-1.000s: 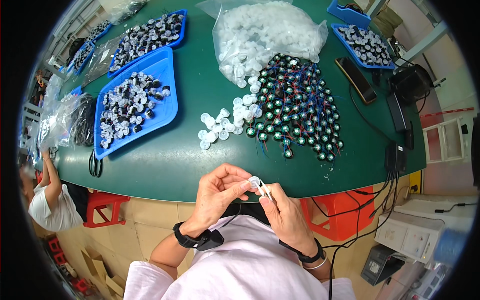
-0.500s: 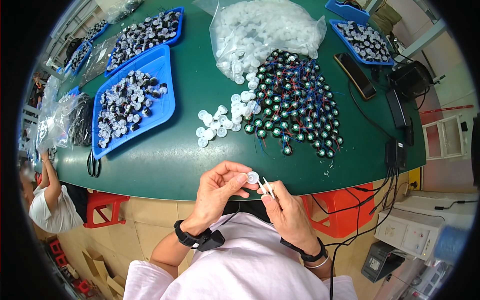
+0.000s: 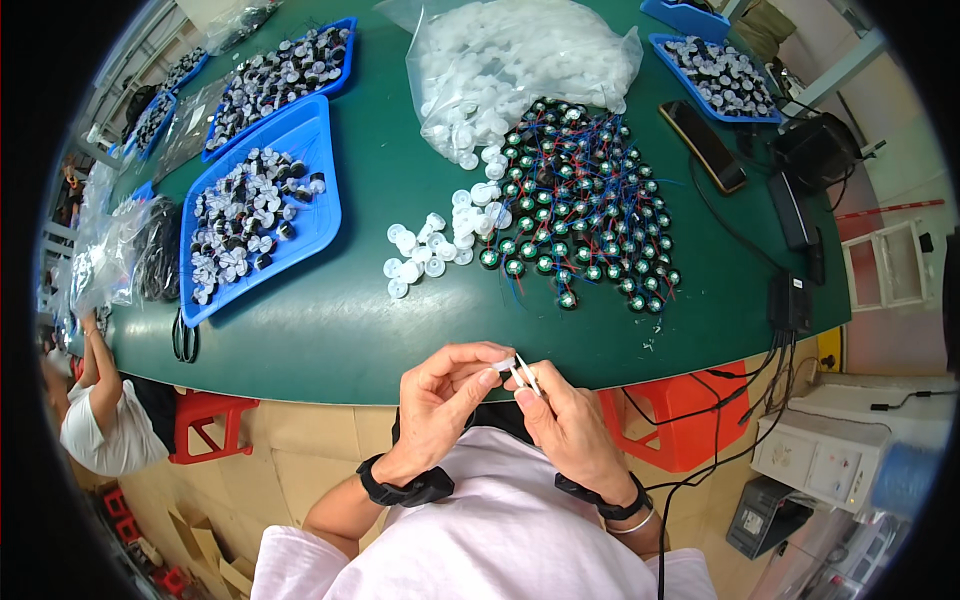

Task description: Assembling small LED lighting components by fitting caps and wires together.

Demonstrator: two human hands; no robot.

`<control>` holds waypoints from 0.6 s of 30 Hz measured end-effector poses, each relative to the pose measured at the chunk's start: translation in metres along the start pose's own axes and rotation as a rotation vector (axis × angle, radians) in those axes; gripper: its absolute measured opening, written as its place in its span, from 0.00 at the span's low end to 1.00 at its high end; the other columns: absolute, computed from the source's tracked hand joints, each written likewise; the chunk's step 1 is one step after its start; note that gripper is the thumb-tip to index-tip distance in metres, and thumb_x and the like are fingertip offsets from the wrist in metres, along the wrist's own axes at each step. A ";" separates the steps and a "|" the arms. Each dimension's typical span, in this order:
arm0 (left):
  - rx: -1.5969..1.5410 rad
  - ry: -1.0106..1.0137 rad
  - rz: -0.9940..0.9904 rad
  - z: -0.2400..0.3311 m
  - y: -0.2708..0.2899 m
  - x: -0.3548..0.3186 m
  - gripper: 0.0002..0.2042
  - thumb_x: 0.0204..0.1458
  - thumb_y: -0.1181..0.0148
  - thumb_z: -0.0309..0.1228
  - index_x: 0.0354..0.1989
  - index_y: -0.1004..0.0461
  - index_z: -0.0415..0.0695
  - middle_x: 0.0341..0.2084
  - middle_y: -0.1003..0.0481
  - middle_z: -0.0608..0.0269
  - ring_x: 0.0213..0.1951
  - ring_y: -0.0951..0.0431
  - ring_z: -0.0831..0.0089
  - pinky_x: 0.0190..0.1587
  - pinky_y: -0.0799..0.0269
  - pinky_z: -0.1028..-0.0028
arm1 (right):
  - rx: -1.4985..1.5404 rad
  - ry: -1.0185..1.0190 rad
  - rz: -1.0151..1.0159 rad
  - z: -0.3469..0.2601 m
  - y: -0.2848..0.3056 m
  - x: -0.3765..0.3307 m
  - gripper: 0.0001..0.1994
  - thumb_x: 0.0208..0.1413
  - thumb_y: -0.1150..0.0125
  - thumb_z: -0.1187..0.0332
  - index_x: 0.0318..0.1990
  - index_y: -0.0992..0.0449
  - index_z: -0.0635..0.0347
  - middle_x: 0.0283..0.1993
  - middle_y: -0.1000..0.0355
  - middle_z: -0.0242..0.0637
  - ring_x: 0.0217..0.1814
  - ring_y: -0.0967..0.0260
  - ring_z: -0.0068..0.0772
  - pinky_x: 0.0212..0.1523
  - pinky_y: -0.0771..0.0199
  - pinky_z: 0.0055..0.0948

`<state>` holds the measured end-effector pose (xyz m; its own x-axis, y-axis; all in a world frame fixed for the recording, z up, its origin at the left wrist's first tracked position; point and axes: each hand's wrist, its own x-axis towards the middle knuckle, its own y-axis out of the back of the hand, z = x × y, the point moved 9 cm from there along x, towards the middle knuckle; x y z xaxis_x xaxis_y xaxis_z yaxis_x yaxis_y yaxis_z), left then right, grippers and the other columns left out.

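Over the table's near edge, my left hand (image 3: pixel 437 392) pinches a small white translucent plastic cap (image 3: pixel 503 366) between thumb and fingers. My right hand (image 3: pixel 572 430) grips white-tipped tweezers (image 3: pixel 527 376), whose points are at the cap; whether they touch it I cannot tell. Ahead of my hands lie loose white caps (image 3: pixel 434 266). Right of these spreads a pile of small round black parts with green tops and red and blue wires (image 3: pixel 570 226). Behind both, a clear plastic bag (image 3: pixel 535 65) is full of white caps.
Blue trays (image 3: pixel 325 215) of capped parts stand on the green table (image 3: pixel 330 350) at left, another blue tray (image 3: pixel 655 42) at far right. A phone (image 3: pixel 703 147) and cables lie at right. Red stools (image 3: pixel 670 420) are under the edge. Another person (image 3: pixel 105 420) sits far left.
My left hand has turned the cap from face-up to edge-on, and the tweezers' tips have shifted slightly left toward it. The view has moved slightly.
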<state>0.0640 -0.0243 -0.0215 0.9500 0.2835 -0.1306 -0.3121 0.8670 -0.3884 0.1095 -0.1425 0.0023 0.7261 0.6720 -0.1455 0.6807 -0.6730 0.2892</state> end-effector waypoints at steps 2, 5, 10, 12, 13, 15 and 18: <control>-0.006 -0.010 -0.007 -0.002 -0.002 -0.003 0.10 0.53 0.43 0.19 0.43 0.30 0.34 0.44 0.26 0.50 0.45 0.24 0.68 0.49 0.27 0.72 | 0.010 0.004 0.003 0.003 -0.001 0.001 0.10 0.64 0.54 0.65 0.42 0.32 0.63 0.18 0.35 0.33 0.17 0.36 0.25 0.20 0.39 0.27; -0.019 -0.023 -0.035 0.000 -0.004 0.003 0.09 0.51 0.42 0.16 0.41 0.30 0.33 0.44 0.27 0.49 0.45 0.24 0.68 0.51 0.28 0.71 | 0.027 0.018 0.007 0.004 -0.003 0.000 0.09 0.63 0.53 0.66 0.43 0.33 0.63 0.19 0.35 0.33 0.19 0.35 0.25 0.22 0.38 0.26; 0.065 -0.134 0.100 0.016 0.014 0.010 0.06 0.52 0.42 0.19 0.38 0.30 0.37 0.40 0.25 0.52 0.40 0.23 0.72 0.42 0.27 0.77 | -0.168 0.042 0.190 0.003 0.032 -0.006 0.07 0.60 0.49 0.69 0.38 0.29 0.64 0.21 0.34 0.34 0.21 0.38 0.24 0.23 0.39 0.25; 0.070 -0.033 0.128 0.014 0.020 0.012 0.06 0.53 0.42 0.22 0.38 0.30 0.38 0.38 0.24 0.55 0.37 0.23 0.75 0.35 0.27 0.80 | -0.319 0.046 0.341 -0.004 0.056 -0.003 0.06 0.52 0.40 0.72 0.37 0.28 0.62 0.31 0.30 0.42 0.27 0.31 0.42 0.27 0.33 0.34; 0.040 0.014 0.099 0.011 0.016 0.011 0.06 0.53 0.43 0.21 0.38 0.30 0.38 0.38 0.23 0.56 0.37 0.23 0.76 0.35 0.27 0.81 | -0.373 0.099 0.421 -0.007 0.062 0.001 0.09 0.51 0.38 0.73 0.38 0.29 0.62 0.33 0.29 0.42 0.29 0.30 0.43 0.28 0.32 0.35; -0.011 0.062 0.046 0.005 0.007 0.011 0.05 0.55 0.43 0.22 0.39 0.28 0.38 0.39 0.23 0.58 0.36 0.23 0.78 0.33 0.26 0.81 | -0.453 0.169 0.536 -0.007 0.069 0.013 0.13 0.48 0.36 0.73 0.41 0.31 0.61 0.36 0.29 0.41 0.31 0.29 0.45 0.29 0.30 0.36; 0.068 0.061 0.025 0.000 0.001 0.008 0.06 0.54 0.43 0.22 0.39 0.25 0.38 0.40 0.24 0.58 0.35 0.23 0.77 0.33 0.26 0.82 | -0.521 0.138 0.564 0.002 0.065 0.031 0.23 0.46 0.34 0.74 0.49 0.37 0.60 0.39 0.28 0.43 0.37 0.26 0.48 0.32 0.27 0.39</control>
<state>0.0715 -0.0214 -0.0225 0.9395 0.2816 -0.1952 -0.3325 0.8867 -0.3214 0.1767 -0.1659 0.0151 0.9074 0.3268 0.2643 0.0544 -0.7150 0.6970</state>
